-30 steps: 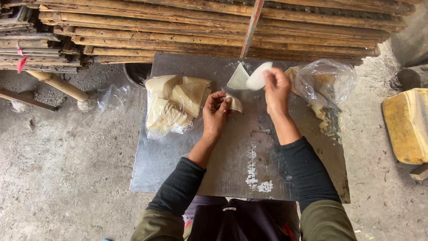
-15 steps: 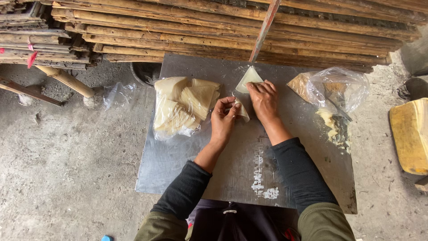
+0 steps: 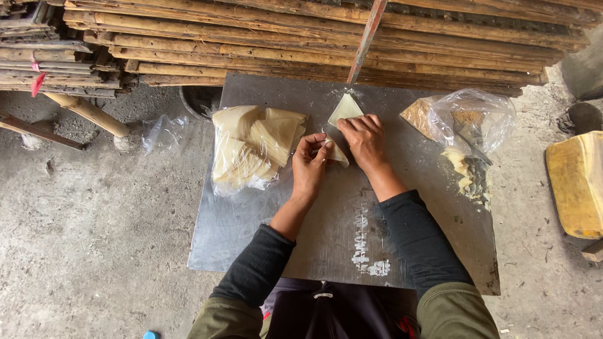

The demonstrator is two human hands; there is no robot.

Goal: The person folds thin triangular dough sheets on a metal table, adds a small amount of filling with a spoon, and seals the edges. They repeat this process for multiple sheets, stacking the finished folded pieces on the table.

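A thin pale pastry sheet lies folded into a triangle on a grey metal sheet. My right hand presses flat on the lower part of it, fingers together. My left hand pinches the folded lower corner of the same pastry between thumb and fingers. Just left of my left hand sits a clear plastic bag holding a stack of pale triangular wrappers.
A second clear bag with crumbly yellowish filling lies at the right of the metal sheet, with crumbs spilled below it. Stacked bamboo slats run along the back. A yellow container stands on the concrete floor at the right.
My right hand came down from holding the wrapper lifted in the air and now presses it flat on the metal sheet. My left hand stayed on the folded corner.
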